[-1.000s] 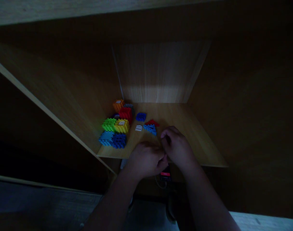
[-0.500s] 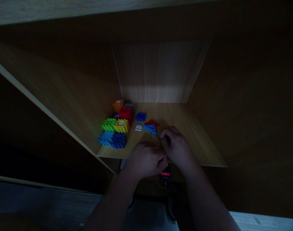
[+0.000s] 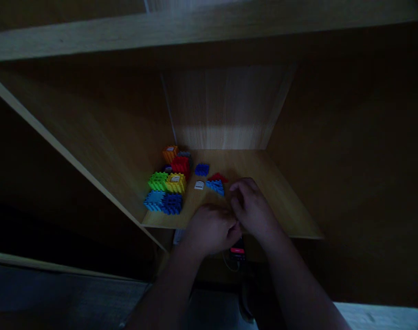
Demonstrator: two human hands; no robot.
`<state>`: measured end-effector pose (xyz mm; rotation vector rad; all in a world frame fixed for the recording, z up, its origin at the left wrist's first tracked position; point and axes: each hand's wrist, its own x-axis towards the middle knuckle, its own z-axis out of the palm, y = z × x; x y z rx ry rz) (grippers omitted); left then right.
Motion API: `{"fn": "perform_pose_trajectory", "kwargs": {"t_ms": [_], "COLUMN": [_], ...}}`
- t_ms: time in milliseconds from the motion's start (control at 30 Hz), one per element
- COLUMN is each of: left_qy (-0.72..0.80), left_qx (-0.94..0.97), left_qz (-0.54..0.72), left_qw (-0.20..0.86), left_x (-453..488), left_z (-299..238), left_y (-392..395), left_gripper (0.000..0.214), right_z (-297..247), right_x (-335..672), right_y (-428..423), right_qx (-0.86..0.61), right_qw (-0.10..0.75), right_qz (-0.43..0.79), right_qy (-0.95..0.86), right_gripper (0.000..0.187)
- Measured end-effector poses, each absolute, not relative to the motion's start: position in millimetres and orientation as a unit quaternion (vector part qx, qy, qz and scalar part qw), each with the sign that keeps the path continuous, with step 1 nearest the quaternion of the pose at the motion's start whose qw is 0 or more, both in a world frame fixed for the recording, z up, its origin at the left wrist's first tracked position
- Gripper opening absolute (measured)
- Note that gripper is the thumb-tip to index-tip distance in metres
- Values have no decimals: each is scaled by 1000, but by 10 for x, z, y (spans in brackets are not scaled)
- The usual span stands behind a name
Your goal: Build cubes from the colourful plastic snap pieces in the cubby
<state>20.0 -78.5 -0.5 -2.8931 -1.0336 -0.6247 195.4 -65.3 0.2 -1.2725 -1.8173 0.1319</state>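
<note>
Over the front of the wooden shelf (image 3: pixel 281 201), my left hand (image 3: pixel 214 229) is closed, its fingers curled inward. Close against it, my right hand (image 3: pixel 250 206) also has bent, closed fingers. Whatever either hand holds is hidden by the fingers and the dim light. Just beyond them lie a light blue triangular piece (image 3: pixel 216 186) and a red triangular piece (image 3: pixel 218 177), touching or nearly so. A small white window-like piece (image 3: pixel 199 185) and a dark blue square piece (image 3: pixel 202 169) rest farther left.
Toothed plastic blocks stand stacked at the shelf's left, among them a yellow one (image 3: pixel 176 183), a green one (image 3: pixel 158 181), a red one (image 3: pixel 180 165) and an orange one (image 3: pixel 170 154). Cabinet walls rise on both sides. Below the shelf edge is a phone (image 3: pixel 237 251) with a cable.
The camera view has tilted slightly, so the shelf and blocks sit a little lower. Both hands stay close together in nearly the same pose.
</note>
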Motion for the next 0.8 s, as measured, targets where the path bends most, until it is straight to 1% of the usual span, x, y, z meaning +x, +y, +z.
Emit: {"fn": "perform_pose_trajectory", "kwargs": {"t_ms": [100,167,267,300,333,367,433,467,533,667,700,800], "left_qy": [-335,-338,-337,-336,-335,-334,-335,-335,-333,-330,-332,-334], "left_qx": [-922,-921,-923,-924,-925,-926,-927,-927,-927,-927,-927,-928], "left_qz": [-194,-192,-187,-183,-178,-174,-169,-169,-172,-177,-174,-164], "left_qw": [0,-2,-3,-4,-6,-8,-13,-14,-16,-20,-20,-19], "left_x": [207,212,215,214,212,210,204,202,198,196,197,200], "left_z": [-2,4,31,43,56,67,81,82,76,59,60,73], "left_y": [-778,-772,-769,-770,-771,-773,-776,-775,-772,-764,-764,-765], "left_gripper": [20,22,24,25,25,26,26,25,23,22,23,26], "right_z": [60,137,272,312,347,375,409,415,404,328,304,230], "right_x": [1940,1894,1771,1728,1691,1664,1650,1666,1737,1951,2006,2167], "right_y": [-527,-394,-167,-95,-29,33,150,213,358,696,770,932], "right_qx": [-511,-520,-541,-546,-547,-547,-547,-551,-574,-660,-683,-709], "right_qw": [401,334,215,177,140,106,60,47,33,13,14,54], "right_qz": [43,28,12,12,12,13,14,13,6,-12,-12,-16], "right_qy": [-759,-786,-813,-819,-825,-830,-835,-833,-818,-751,-731,-703], "right_gripper": [20,34,61,67,68,64,50,46,46,65,67,63]}}
